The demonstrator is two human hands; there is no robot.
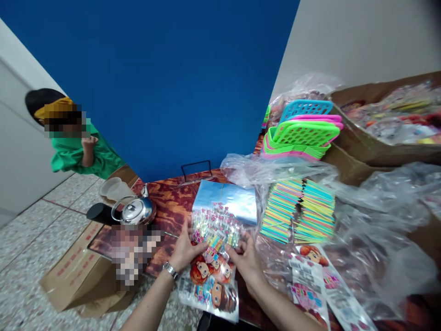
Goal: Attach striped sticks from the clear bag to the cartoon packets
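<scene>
My left hand (186,252), with a metal-banded watch at the wrist, is closed on the left side of a bunch of small transparent printed packets (215,230). From the right, my right hand (246,261) grips the same bunch, its thumb lying on top. Colourful bits show inside the packets. Under and below my hands are printed plastic bags (210,282) with red-haired cartoon figures. Just beyond the packets lies a stack of shiny bluish plastic sleeves (223,195). More printed bags (306,285) lie to the right of my right arm.
Two rows of coloured sticks (298,211) rest on plastic film at the right. Behind them stand nested baskets (303,133) and a carton (375,142) of packets. A kettle (136,210) is on the left. A blue panel (172,82) rises behind; a person in green (82,154) is beside it.
</scene>
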